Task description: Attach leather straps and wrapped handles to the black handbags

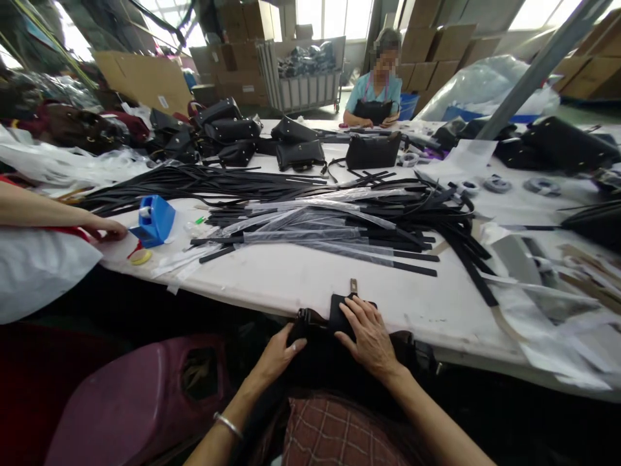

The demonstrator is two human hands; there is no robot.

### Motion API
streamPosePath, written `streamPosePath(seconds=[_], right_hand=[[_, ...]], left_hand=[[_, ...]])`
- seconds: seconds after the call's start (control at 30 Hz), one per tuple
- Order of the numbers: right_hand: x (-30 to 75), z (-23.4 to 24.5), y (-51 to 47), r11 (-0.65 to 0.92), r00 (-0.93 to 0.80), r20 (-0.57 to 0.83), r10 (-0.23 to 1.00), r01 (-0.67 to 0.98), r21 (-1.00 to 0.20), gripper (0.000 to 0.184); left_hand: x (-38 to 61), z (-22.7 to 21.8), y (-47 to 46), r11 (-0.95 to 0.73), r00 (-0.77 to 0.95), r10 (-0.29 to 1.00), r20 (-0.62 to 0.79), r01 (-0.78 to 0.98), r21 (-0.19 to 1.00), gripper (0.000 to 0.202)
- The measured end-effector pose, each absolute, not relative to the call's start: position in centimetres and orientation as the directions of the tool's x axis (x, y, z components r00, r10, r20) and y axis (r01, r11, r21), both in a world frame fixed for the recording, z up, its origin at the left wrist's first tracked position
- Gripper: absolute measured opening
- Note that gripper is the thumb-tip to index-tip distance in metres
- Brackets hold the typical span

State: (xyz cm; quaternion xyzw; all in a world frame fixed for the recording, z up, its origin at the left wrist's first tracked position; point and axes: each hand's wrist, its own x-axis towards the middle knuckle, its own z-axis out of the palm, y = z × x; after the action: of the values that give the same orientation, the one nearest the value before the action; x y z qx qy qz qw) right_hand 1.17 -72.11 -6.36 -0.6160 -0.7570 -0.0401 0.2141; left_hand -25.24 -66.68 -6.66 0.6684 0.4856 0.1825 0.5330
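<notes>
The black bag (317, 353) sits at the near edge of the table (272, 278), right in front of the person, and its lower part is lost in the dark. Count the clock from the bag. The left hand (280, 353), at nine o'clock, grips its corner by the dark buckle (303, 317) — likely so the bag can't slip off. The right hand (365, 327) lies over the black flap (338, 316) with its fingers spread, maybe to keep it flat. I cannot tell if it pinches the flap, since the underside is hidden. A small metal tab (354, 285) pokes out at twelve o'clock, past the fingers, so nothing covers it.

Farther off at twelve, long black strips (414, 265) lie in a heap, some in clear plastic wrap (310, 223), perhaps to keep them from scratches. At ten o'clock, a blue tape holder (158, 221) stands close to a co-worker's hand (107, 228) — handy to reach, it seems. A purple stool (114, 401) waits at eight.
</notes>
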Motion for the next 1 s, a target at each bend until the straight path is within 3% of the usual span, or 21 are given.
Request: streamPosePath(seconds=[0.1,0.2,0.27,0.33,0.47,0.67,0.9,1.0], right_hand=[[1.4,-8.1,-72.0,0.268,-0.178,0.421,0.89,0.949,-0.167,0.054],[1.6,-8.9,-71.8,0.285,-0.185,0.466,0.865,0.946,-0.152,0.052],[1.7,-9.3,-71.7,0.293,-0.188,0.495,0.848,0.945,-0.144,0.053],[1.8,-9.7,-71.7,0.3,-0.189,0.518,0.834,0.944,-0.139,0.054],[1.9,-10.2,-71.6,0.318,-0.188,0.552,0.812,0.937,-0.148,0.058],[1.9,-10.2,-71.8,0.315,-0.173,0.51,0.843,0.926,-0.207,0.063],[1.9,-10.1,-71.9,0.307,-0.149,0.486,0.861,0.914,-0.264,0.059],[2.0,-9.4,-71.8,0.283,-0.078,0.449,0.89,0.867,-0.41,0.046]], left_hand=[[-26.5,-5.2,-66.1,-0.063,0.393,0.896,-0.205,0.571,0.819,0.034],[-26.0,-2.7,-62.9,-0.224,0.282,0.958,0.046,0.641,0.734,0.031],[-24.7,-1.5,-59.2,-0.346,0.268,0.938,0.219,0.712,0.611,0.028],[-23.1,-1.1,-54.7,-0.432,0.331,0.895,0.301,0.812,0.392,0.025],[-20.7,-1.8,-46.9,-0.4,0.315,0.897,0.31,0.877,0.266,0.035],[-20.7,-2.6,-43.7,-0.377,0.337,0.906,0.255,0.917,0.128,0.027],[-20.5,-1.6,-49.5,-0.602,0.566,0.775,0.282,0.796,0.055,0.026],[-18.9,-1.4,-54.2,-0.722,0.681,0.668,0.3,0.69,0.041,0.025]])
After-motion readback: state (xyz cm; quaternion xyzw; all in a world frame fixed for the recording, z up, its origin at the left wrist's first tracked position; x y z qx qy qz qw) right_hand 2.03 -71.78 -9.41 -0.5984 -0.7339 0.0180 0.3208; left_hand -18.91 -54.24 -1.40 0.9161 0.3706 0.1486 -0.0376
